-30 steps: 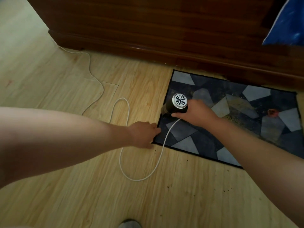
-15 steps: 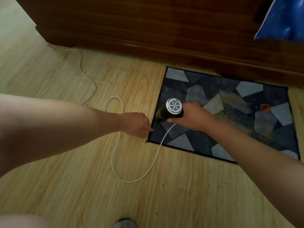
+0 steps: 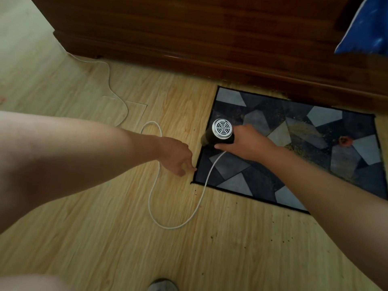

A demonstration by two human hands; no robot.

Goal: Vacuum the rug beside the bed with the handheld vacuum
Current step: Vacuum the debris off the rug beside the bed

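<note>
Your right hand wraps the vacuum mid-barrel, probably light; your left hand, fingers straight, pins the floppy rug beside it.

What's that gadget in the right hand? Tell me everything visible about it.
It is the handheld vacuum: a dark barrel with a round silvery grille at its rear end, facing the camera. The right hand grips it from the side, nose tilted down at the rug near its edge. A white cord leaves its underside and loops over the wood floor.
</note>
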